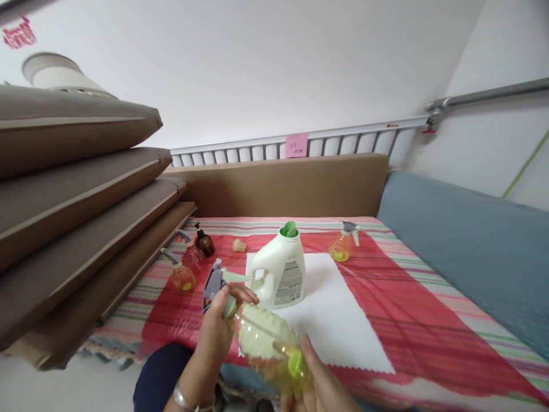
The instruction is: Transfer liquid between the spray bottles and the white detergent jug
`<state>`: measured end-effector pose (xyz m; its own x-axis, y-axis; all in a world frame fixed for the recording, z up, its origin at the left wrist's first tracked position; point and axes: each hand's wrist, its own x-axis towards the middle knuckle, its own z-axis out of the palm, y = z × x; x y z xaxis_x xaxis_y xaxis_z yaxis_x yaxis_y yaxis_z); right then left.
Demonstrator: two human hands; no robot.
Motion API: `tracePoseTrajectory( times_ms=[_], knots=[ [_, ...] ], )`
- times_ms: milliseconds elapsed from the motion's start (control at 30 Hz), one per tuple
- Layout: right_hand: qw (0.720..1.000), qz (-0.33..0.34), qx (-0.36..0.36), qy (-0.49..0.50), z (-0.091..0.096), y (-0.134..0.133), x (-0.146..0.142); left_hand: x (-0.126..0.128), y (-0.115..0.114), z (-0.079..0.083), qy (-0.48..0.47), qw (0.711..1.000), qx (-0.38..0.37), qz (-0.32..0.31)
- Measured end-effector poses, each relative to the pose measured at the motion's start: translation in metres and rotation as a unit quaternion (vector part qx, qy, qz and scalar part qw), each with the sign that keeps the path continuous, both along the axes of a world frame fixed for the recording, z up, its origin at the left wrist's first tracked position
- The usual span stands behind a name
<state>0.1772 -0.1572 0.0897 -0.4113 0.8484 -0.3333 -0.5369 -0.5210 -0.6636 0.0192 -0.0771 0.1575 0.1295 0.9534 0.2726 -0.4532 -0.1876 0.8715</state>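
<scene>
- Held low in the view, above the near edge of the red striped cloth (386,320): a clear yellow plastic spray bottle (266,343) filled with pale creamy liquid, just at the 6 o'clock side of the white plastic jug with a green cap (281,269)
- Tipped almost onto its side, long axis running from 10 o'clock at the grey spray head with a pale green trigger (214,281) to 4 o'clock at the yellow base
- Left hand (221,332) at the 10 o'clock end, the nearer one to the head: fingers curled shut round the neck just under the head, thumb laid over the top, wrist with a silver bracelet coming in from 7 o'clock
- Right hand (319,389) at the 4 o'clock end, rising from the bottom edge: fingers loosely spread against the base, cupping it rather than clamping; how far they wrap behind cannot be told
- Beyond the bottle, a white rectangular cloth with a zigzag edge (330,315), the jug standing on its 10 o'clock corner
- At 9 to 10 o'clock of the jug: a small orange spray bottle (182,276), a pink spray bottle (191,254), a brown glass pump bottle (205,241), a loose pale cap (239,245)
- At 2 o'clock of the jug, well apart: another yellow spray bottle (343,245)
- Stacked brown cushions (77,200) at 9 o'clock, a blue mattress (463,240) at 3 o'clock
</scene>
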Motion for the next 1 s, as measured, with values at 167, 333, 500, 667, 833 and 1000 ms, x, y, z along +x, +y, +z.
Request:
tracePoseTrajectory(
  times_ms=[167,333,500,667,833,1000],
  knots=[
    [0.978,-0.143,0.141,-0.058,0.003,-0.001,-0.003,0.000,0.000,-0.002,-0.010,1.000,-0.005,0.008],
    [0.997,0.016,0.080,-0.011,0.006,-0.002,0.005,-0.001,-0.001,0.001,-0.011,1.000,-0.011,0.007],
    [1.000,-0.002,0.022,0.002,0.003,0.001,0.001,-0.001,-0.001,0.000,-0.007,1.000,-0.013,-0.005],
    [0.994,-0.068,0.090,-0.003,-0.004,0.003,0.000,-0.001,0.000,-0.004,-0.013,1.000,-0.002,-0.009],
    [0.992,0.065,-0.066,0.084,-0.010,0.009,0.005,0.003,0.000,-0.009,0.016,0.999,0.012,-0.031],
    [0.999,0.010,0.034,0.032,-0.011,0.016,0.010,0.008,-0.002,-0.013,0.053,0.998,0.024,-0.003]
  ],
)
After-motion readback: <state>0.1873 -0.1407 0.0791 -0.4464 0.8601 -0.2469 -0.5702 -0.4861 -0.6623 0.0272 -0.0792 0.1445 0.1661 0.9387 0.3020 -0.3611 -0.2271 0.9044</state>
